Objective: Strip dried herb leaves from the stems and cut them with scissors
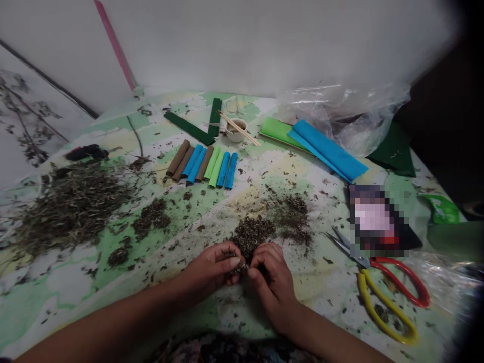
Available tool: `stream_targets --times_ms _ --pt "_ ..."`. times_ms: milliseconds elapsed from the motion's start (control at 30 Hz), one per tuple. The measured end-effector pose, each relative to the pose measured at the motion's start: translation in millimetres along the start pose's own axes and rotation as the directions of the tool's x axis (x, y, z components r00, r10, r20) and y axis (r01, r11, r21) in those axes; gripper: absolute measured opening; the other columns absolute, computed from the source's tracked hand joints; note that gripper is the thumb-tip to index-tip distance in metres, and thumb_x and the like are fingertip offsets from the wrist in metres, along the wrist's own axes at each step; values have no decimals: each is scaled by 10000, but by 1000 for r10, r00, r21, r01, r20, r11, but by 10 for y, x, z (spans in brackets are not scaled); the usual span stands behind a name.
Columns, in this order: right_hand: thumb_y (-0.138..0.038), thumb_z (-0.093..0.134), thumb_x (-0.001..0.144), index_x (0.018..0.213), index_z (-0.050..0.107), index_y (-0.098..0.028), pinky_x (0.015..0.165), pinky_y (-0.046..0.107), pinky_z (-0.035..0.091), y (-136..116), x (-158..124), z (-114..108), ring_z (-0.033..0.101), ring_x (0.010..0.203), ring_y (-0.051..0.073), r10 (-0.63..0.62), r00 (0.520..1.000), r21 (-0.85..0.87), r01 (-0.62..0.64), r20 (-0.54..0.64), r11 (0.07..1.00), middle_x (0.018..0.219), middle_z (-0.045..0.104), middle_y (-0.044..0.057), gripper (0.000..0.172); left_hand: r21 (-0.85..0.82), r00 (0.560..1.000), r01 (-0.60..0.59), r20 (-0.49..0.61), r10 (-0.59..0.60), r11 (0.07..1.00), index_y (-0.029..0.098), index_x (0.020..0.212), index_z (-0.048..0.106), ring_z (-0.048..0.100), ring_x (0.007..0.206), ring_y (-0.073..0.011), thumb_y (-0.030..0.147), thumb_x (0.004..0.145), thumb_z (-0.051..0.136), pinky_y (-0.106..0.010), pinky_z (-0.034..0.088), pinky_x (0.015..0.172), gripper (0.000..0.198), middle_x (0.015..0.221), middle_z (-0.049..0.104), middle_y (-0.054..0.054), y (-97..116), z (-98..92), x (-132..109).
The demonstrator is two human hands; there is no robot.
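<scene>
Near the table's front edge, my left hand (217, 264) is closed, with a pinch of crumbled dried leaves (238, 268) between thumb and fingers. Close beside it, my right hand (272, 282) has its fingers curled in, thumb and forefinger almost at the same crumbs. What lies inside the right fingers is hidden. Just beyond both hands sits a dark heap of crushed dried leaves (255, 232), with a looser scatter (295, 214) spreading to its right. Behind it, several small rolled tubes (202, 164) in brown, blue and green lie in a row.
Uncrushed dried leaves (71, 201) are piled at left. A small white cup (236, 131) with wooden sticks across it stands at the back. Scissors (363, 262) with red and yellow handles lie open at right, by a phone-like pixelated object (408, 232). Blue folded material (328, 151) rests behind.
</scene>
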State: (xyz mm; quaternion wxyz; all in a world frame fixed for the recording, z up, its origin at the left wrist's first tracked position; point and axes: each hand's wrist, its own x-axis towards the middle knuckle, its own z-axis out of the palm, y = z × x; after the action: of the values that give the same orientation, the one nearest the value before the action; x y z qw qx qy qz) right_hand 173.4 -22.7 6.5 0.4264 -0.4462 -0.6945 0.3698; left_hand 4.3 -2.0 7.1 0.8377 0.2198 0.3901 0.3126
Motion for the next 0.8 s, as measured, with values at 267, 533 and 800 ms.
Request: stream_targets --times_ms 267,533,800 --pt "-192 477 859 821 526 -210 793 369 349 -8 6 31 476 826 181 -64 998 -42 64 -6 997 786 529 14 64 57 1000 23 -11 -23 998 151 739 589 514 540 -66 284 620 783 -187 394 537 263 652 574 14 9 22 -32" --pt "-259 374 907 742 470 -204 716 362 378 -28 -10 -7 474 764 182 -34 990 91 47 -140 995 736 480 24 199 -51 999 -52 -2 52 997 135 731 594 501 569 -76 197 683 716 -169 376 513 145 655 582 -18 49 36 -48" --pt "-200 407 886 756 504 -201 743 366 375 -10 3 -27 477 769 174 -7 987 63 17 -163 998 736 497 18 162 -25 999 -8 -32 7 1000 138 727 613 503 572 -78 207 661 731 -170 360 521 152 663 606 -32 63 25 -41"
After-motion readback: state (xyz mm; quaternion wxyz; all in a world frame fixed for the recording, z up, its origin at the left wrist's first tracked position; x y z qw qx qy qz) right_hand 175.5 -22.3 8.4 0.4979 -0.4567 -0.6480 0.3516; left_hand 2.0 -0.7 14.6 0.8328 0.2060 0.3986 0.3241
